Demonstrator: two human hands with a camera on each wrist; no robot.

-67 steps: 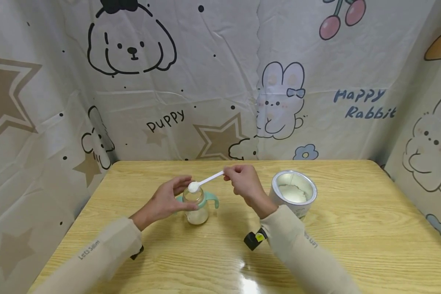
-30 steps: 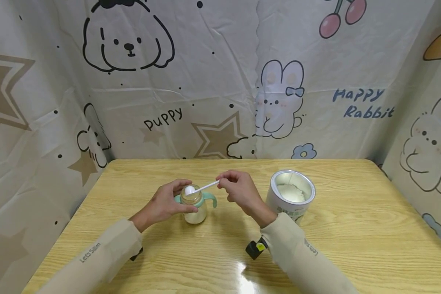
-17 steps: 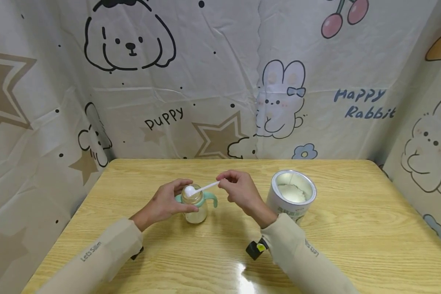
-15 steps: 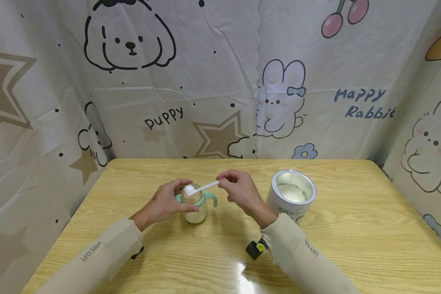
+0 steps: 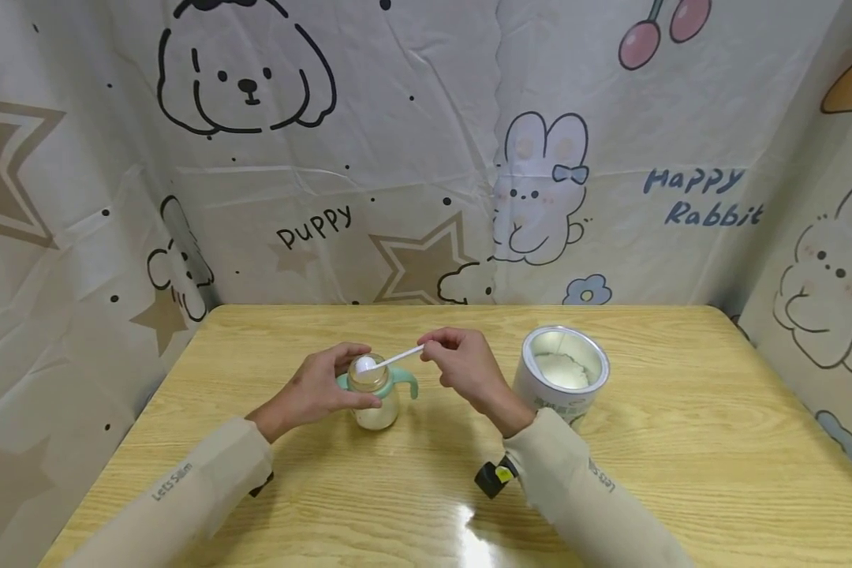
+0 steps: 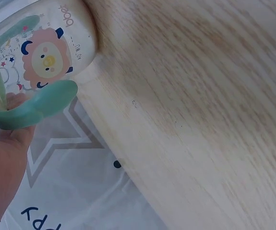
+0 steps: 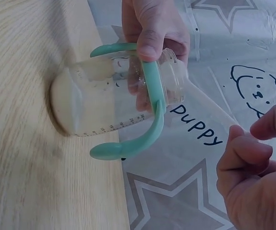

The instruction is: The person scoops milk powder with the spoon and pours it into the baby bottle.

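White scoop [image 5: 365, 364] now lower, at mouth of bottle [image 5: 379, 413]

I see creased pale cloth [image 5: 412, 150] walling three sides, printed with brown stars [image 5: 426, 268], a dog [image 5: 248, 102] and a rabbit [image 5: 539, 221]. Before me, a glare [image 5: 474, 544] whitens the wood-grain table [image 5: 696, 450].

Scoop [image 5: 371, 365] (white) at open bottle [image 5: 383, 412]
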